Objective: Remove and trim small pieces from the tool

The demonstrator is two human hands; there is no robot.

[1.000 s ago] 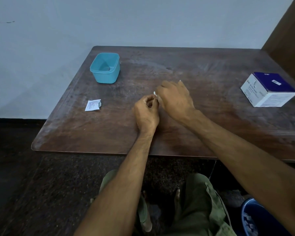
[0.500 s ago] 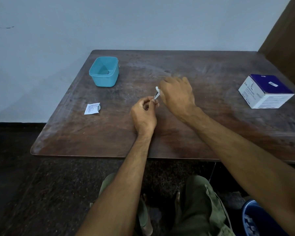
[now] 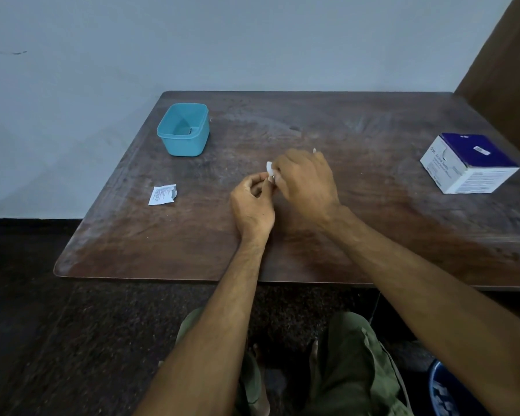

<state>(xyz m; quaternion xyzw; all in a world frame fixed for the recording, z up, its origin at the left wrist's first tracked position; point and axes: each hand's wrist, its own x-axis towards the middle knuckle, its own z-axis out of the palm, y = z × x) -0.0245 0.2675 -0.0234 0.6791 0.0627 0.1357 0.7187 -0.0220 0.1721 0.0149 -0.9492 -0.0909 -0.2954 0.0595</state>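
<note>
Both hands meet over the middle of the brown wooden table [image 3: 373,235]. My left hand [image 3: 252,202] and my right hand [image 3: 305,181] pinch a small white packet [image 3: 270,169] between their fingertips. Most of the packet is hidden by the fingers; only a white corner shows at the left of my right hand. A small pale tip [image 3: 314,150] sticks up behind my right hand's knuckles.
A teal plastic tub [image 3: 183,129] stands at the back left with something small inside. A torn white sachet [image 3: 162,194] lies left of the hands. A white and blue box [image 3: 469,162] sits at the right. A blue bin [image 3: 451,391] is under the table.
The hands stayed together on the small white packet, and the fingers shifted slightly. The camera view tilted a little, so the table sits lower in the frame.
</note>
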